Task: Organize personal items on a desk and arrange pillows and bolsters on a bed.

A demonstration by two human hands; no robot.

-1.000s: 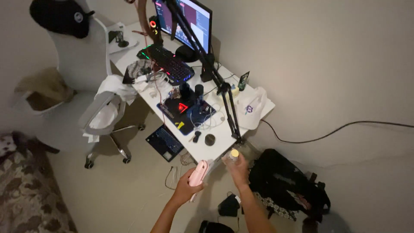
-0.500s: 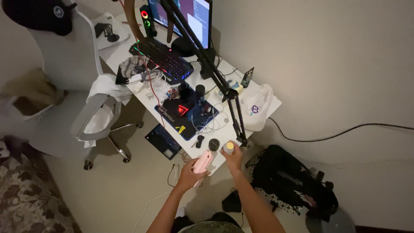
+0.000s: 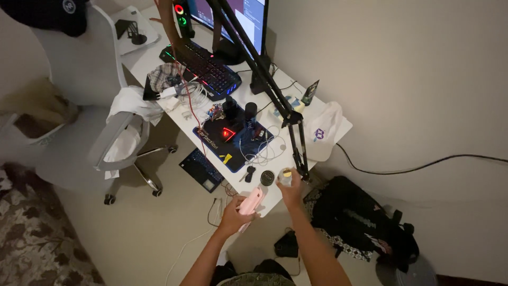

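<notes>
While left hand (image 3: 233, 214) grips pink phone (image 3: 250, 204), right hand (image 3: 292, 191) on jar (image 3: 285, 176)

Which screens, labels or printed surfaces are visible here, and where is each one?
Lit rectangular monitor: far end of the white desk, blue-grey glow.
Dark blue mouse mat: desk middle, pale lettering on its near-left edge.
White cloth: desk's right edge, small purple logo.
Small dark upright phone-like screen: beside the wall, unlit.

A pink phone (image 3: 250, 205), a dark blue desk mat (image 3: 233, 139) — its mouse (image 3: 227, 133) glowing red — on a white desk (image 3: 159, 58).
</notes>
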